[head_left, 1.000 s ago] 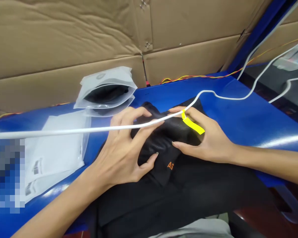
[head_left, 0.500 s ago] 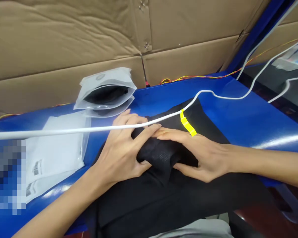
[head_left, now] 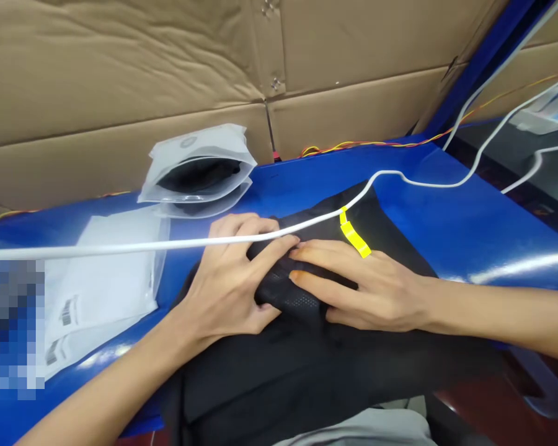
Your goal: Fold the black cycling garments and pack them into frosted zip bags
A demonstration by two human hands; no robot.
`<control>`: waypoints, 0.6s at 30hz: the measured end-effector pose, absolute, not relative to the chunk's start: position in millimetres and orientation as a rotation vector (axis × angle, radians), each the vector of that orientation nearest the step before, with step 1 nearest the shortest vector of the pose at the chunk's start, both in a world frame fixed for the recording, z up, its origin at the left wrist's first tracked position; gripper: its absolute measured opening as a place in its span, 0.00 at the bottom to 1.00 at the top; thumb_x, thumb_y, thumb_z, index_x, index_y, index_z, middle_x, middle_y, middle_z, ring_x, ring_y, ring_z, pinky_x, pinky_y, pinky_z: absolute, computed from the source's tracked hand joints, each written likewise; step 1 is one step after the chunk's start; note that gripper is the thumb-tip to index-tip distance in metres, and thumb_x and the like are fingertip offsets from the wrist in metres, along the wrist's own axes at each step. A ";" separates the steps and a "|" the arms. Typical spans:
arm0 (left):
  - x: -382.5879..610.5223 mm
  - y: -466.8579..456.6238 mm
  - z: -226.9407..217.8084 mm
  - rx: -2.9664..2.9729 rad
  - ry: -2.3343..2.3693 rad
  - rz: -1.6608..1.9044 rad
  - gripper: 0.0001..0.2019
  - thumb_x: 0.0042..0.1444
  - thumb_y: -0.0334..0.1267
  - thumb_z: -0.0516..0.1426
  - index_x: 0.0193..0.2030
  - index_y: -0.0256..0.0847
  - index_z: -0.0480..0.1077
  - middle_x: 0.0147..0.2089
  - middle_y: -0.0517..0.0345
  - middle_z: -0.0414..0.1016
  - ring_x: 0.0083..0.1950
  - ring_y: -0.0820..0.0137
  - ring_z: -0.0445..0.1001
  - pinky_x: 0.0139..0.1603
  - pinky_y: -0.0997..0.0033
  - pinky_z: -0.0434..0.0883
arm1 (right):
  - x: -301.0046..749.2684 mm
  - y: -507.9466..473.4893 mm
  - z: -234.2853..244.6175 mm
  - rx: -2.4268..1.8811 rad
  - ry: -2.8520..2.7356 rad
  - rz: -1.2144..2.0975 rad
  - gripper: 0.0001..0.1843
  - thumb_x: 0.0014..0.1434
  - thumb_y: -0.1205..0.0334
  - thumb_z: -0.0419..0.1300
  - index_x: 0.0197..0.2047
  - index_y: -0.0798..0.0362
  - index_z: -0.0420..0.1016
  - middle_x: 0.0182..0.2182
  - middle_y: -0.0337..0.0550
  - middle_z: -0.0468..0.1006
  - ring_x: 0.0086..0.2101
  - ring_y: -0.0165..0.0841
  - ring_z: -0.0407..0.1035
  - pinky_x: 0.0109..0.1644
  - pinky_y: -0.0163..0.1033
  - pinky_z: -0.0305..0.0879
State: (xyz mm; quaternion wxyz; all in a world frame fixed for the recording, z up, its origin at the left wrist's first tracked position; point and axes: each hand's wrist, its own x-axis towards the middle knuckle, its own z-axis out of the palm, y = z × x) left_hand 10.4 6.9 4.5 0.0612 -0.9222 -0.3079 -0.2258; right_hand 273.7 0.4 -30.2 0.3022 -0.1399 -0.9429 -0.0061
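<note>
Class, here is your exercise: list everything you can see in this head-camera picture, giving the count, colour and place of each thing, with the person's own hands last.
black mesh garment: one, black, folded, lying on the table at lower centre
yellow tag: one, bright yellow, on the garment
white cable: one, white, running across the view above the hands
clear plastic bag: one, translucent with black contents, on the table behind the hands
flat packet: one, white with barcode labels, on the table at left
thin wires: a bundle, orange and yellow, along the table's back edge
blue table: one, glossy blue, under everything
cardboard wall: one, tan, behind the table
left hand: one, on the garment's fold
right hand: one, on the garment's fold
</note>
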 end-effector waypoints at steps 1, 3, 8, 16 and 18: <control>7.3 10.2 5.4 -2.860 -0.854 -0.691 0.27 0.59 0.43 0.58 0.64 0.39 0.71 0.59 0.37 0.76 0.61 0.42 0.75 0.65 0.31 0.68 | 275.5 1.9 -29.4 -0.372 -2.491 -0.045 0.23 0.69 0.73 0.57 0.66 0.59 0.69 0.63 0.66 0.76 0.69 0.49 0.65 0.60 0.52 0.80; 1.3 16.4 8.0 -2.979 -0.728 -0.683 0.33 0.61 0.50 0.60 0.70 0.38 0.66 0.67 0.33 0.70 0.71 0.38 0.67 0.72 0.27 0.61 | 279.0 7.2 -28.6 -0.417 -2.494 -0.076 0.24 0.67 0.75 0.54 0.65 0.58 0.69 0.63 0.64 0.77 0.68 0.46 0.67 0.51 0.42 0.83; -4.5 22.2 8.9 -2.917 -0.775 -0.470 0.40 0.66 0.56 0.63 0.76 0.35 0.58 0.75 0.28 0.63 0.77 0.39 0.63 0.74 0.36 0.65 | 283.1 25.3 -34.1 -0.465 -2.481 -0.051 0.31 0.60 0.75 0.54 0.67 0.54 0.66 0.67 0.57 0.74 0.67 0.41 0.69 0.58 0.45 0.80; 10.9 3.6 1.1 -2.544 -0.911 -0.490 0.26 0.72 0.53 0.58 0.69 0.38 0.70 0.61 0.42 0.83 0.58 0.49 0.83 0.55 0.53 0.79 | 276.3 22.1 -32.0 -0.494 -2.463 -0.196 0.32 0.69 0.51 0.64 0.68 0.64 0.69 0.62 0.68 0.77 0.65 0.53 0.70 0.68 0.59 0.71; 12.6 0.3 1.8 -2.546 -0.958 -0.483 0.26 0.72 0.54 0.57 0.68 0.38 0.70 0.61 0.42 0.83 0.57 0.48 0.84 0.55 0.52 0.79 | 275.1 19.4 -30.2 -0.490 -2.473 -0.293 0.27 0.70 0.57 0.63 0.66 0.65 0.72 0.60 0.68 0.78 0.64 0.52 0.72 0.67 0.58 0.73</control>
